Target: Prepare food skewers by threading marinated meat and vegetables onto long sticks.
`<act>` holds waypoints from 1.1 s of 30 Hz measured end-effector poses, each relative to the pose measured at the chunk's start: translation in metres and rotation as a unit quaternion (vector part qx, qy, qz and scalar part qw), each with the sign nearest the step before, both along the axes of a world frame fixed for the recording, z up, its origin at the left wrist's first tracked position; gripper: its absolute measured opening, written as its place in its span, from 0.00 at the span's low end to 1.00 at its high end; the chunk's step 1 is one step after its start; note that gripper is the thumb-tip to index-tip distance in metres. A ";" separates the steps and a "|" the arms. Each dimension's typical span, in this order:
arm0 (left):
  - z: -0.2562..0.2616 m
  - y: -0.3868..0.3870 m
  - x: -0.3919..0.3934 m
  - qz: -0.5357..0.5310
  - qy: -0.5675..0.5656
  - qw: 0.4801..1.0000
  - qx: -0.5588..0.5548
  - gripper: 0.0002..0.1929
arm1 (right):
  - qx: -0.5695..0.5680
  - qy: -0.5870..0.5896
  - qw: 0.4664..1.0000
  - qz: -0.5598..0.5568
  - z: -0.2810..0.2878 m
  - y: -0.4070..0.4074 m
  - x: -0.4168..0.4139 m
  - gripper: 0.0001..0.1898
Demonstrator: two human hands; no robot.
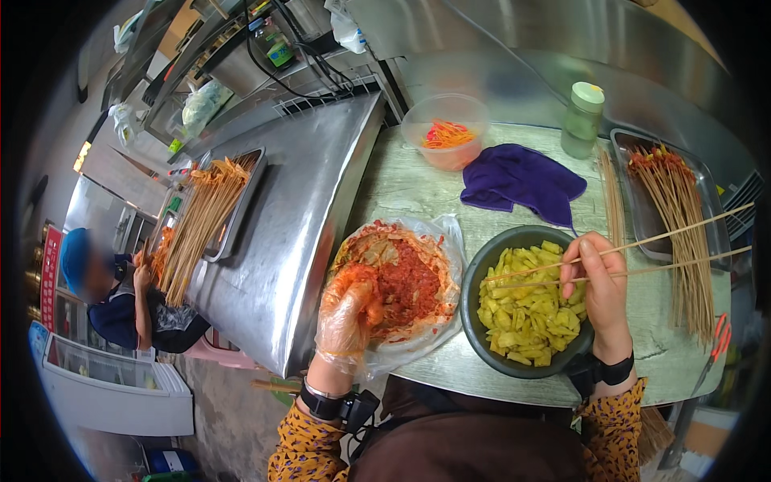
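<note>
My left hand (349,313), in a clear plastic glove smeared red, has its fingers curled at the edge of a red chili mixture (409,283) in an open plastic bag (455,241); whether it grips any of it is hidden. My bare right hand (596,277) holds two long wooden skewers (680,238), apart from each other. Their left ends lie over yellow-green cut pieces (524,313), which look pickled, in a dark round bowl (471,337). Right of the bowl, many skewers (686,241) with red food at their tips rest on a metal tray (644,235).
Behind the bowl lie a purple cloth (518,178), a clear tub (446,159) of orange-red shreds and a lidded jar (582,120). Red-handled scissors (720,337) lie at the right edge. Left, a steel counter (301,181) bears another skewer tray (241,226); a co-worker (126,301) handles skewers beyond.
</note>
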State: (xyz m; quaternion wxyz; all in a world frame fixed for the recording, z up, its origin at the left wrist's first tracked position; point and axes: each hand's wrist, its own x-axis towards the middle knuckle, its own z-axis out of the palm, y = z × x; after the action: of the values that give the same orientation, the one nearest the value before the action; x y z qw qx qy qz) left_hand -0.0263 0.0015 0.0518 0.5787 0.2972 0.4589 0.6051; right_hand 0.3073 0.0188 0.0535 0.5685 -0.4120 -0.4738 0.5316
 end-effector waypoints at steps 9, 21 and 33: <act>0.001 -0.004 0.002 0.002 -0.020 1.000 -0.015 0.12 | -0.006 -0.007 1.000 -0.005 0.000 0.001 0.000 0.14; -0.007 -0.002 0.001 -0.007 0.021 1.000 0.010 0.13 | -0.009 -0.006 1.000 -0.008 0.001 0.000 -0.002 0.14; -0.014 -0.004 0.000 -0.019 0.001 1.000 0.014 0.16 | -0.005 -0.007 1.000 -0.027 -0.001 0.003 -0.001 0.13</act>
State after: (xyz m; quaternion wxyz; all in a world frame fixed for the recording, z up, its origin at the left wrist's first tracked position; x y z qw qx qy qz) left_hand -0.0266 -0.0023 0.0375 0.5854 0.3149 0.4452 0.6000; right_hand 0.3064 0.0220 0.0523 0.5772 -0.4313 -0.4635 0.5157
